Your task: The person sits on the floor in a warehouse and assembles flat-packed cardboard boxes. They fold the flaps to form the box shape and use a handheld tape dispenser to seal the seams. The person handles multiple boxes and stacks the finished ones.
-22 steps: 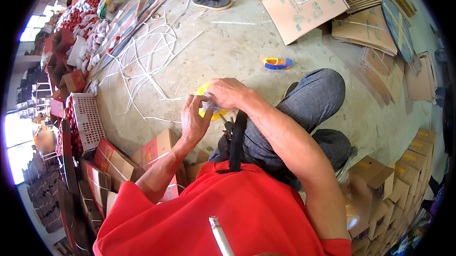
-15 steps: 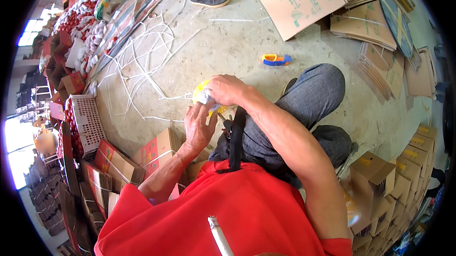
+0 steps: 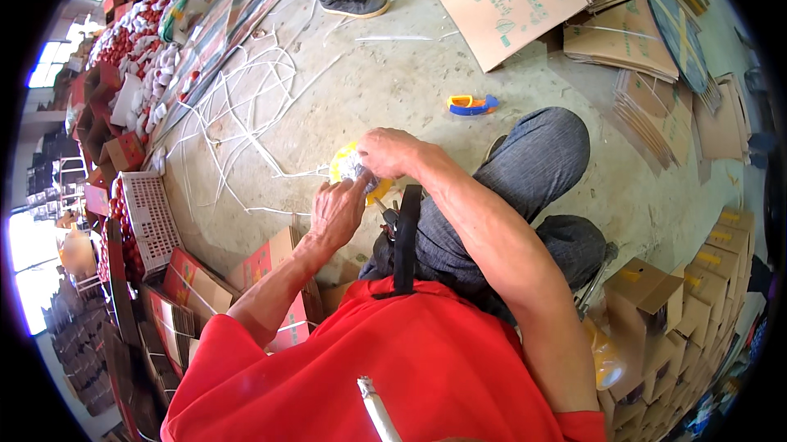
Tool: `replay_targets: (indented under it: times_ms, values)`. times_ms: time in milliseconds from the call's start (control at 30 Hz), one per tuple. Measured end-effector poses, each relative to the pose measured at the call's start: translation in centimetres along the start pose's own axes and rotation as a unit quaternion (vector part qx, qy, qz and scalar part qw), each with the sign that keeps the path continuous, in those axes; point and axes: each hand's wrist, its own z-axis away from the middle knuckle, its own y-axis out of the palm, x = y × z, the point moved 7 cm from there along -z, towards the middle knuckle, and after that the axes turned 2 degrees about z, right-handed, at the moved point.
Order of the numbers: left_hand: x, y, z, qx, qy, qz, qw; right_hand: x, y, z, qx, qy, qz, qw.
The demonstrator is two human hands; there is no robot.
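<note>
Over the floor in front of my lap is a roll of yellow tape (image 3: 337, 162), with crumpled, shiny clear film (image 3: 352, 167) on it. My right hand (image 3: 388, 153) grips its far right side, fingers bent over the edge. Against the near side, my left hand (image 3: 336, 211) presses its fingertips and thumb to the film. Both hands hide part of the roll. A blue and orange tape dispenser (image 3: 472, 105) lies apart from them on the floor, beyond my bent knee.
Loose white strapping (image 3: 246, 114) tangles across the floor at left. Flattened cartons (image 3: 504, 8) lie far right, and carton stacks (image 3: 713, 278) stand near right. A white plastic crate (image 3: 153, 217) and red cartons (image 3: 193, 278) are at left. Another person's shoe (image 3: 357, 3) is at the back.
My left hand has moved in against the roll, its fingers and thumb now closer together on the film. More film shows. The right hand keeps its grip.
</note>
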Motion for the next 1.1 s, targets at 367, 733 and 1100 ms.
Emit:
replay_targets:
  times_ms: [367, 733, 1100]
  values:
    - [-0.3, 0.5, 0.2, 0.095, -0.034, -0.031, 0.994, 0.3, 0.5, -0.2, -0.001, -0.015, 0.039, 0.999]
    - [1.4, 2.5, -0.2, 0.149, 0.027, -0.063, 0.987, 0.2, 1.6, -0.6, -0.024, -0.043, 0.026, 0.998]
    - [0.3, -0.9, -1.3, 0.103, 0.048, -0.018, 0.993, -1.0, 2.0, -1.8, -0.039, -0.018, -0.002, 0.999]
